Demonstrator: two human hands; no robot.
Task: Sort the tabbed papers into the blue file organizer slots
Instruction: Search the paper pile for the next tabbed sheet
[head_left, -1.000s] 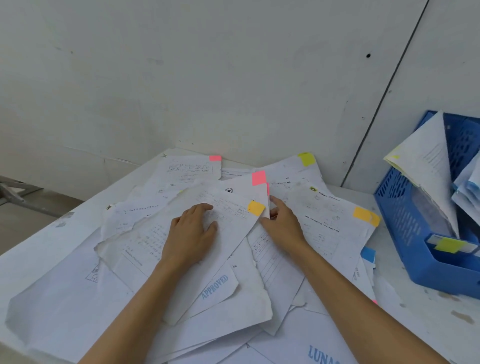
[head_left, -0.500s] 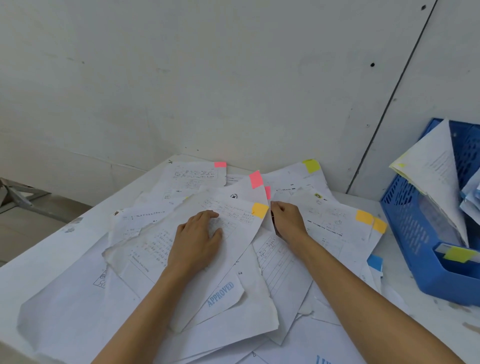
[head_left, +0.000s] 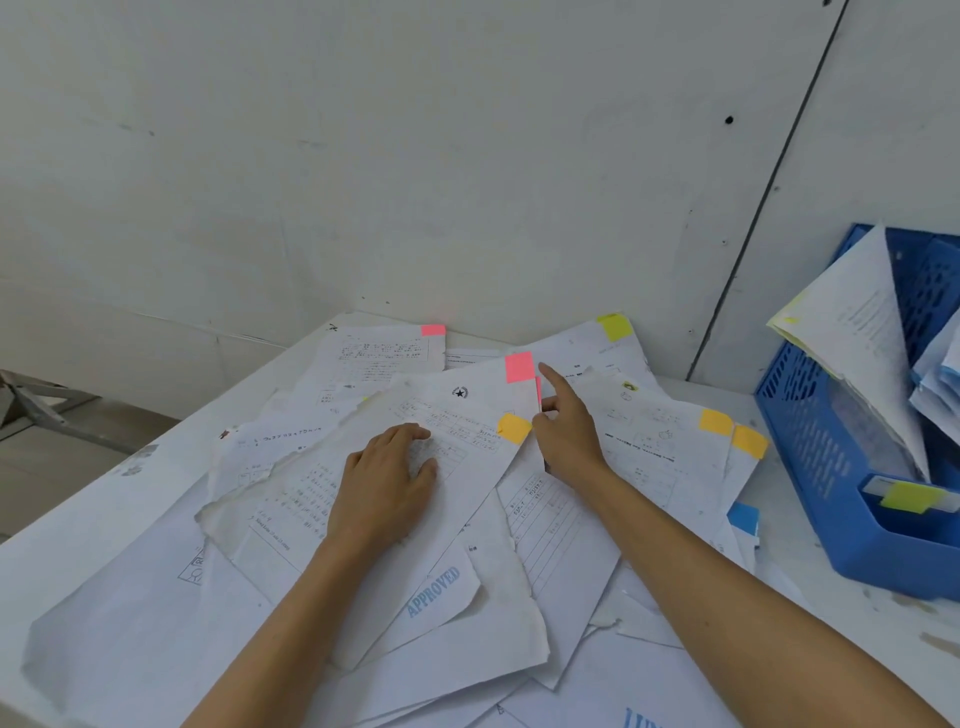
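Here the left hand (head_left: 387, 483) lies palm down on the top sheet (head_left: 311, 499) of a loose pile of tabbed papers (head_left: 561, 525) spread over the white table (head_left: 130, 467). Its fingers are relaxed and only lightly bent, pressing the sheet flat without gripping it. That sheet carries an orange tab (head_left: 514, 428) at its upper right corner.

Just beside that corner is the right hand (head_left: 566, 436), with its index finger straight and pointing up toward a pink tab (head_left: 519, 366) on the sheet underneath. The fingertip is close to the tab, but whether it touches cannot be told. The other fingers of this hand are curled at the edge of the top sheet, and I cannot tell whether they pinch paper there.

More tabs show around the pile: a small pink tab (head_left: 432, 330) at the back left, a yellow-green tab (head_left: 614, 326) at the back, 2 orange tabs (head_left: 716, 421) side by side on the right, and a blue tab (head_left: 743, 517) lower on the right edge. A stamped sheet (head_left: 434, 590) reading APPROVED in blue pokes out beside the left forearm.

The blue file organizer (head_left: 810, 467) stands at the right end of the table, just beside the pile. Filed papers (head_left: 857, 332) lean in its slots, and a yellow tab (head_left: 911, 496) shows in the nearest slot.
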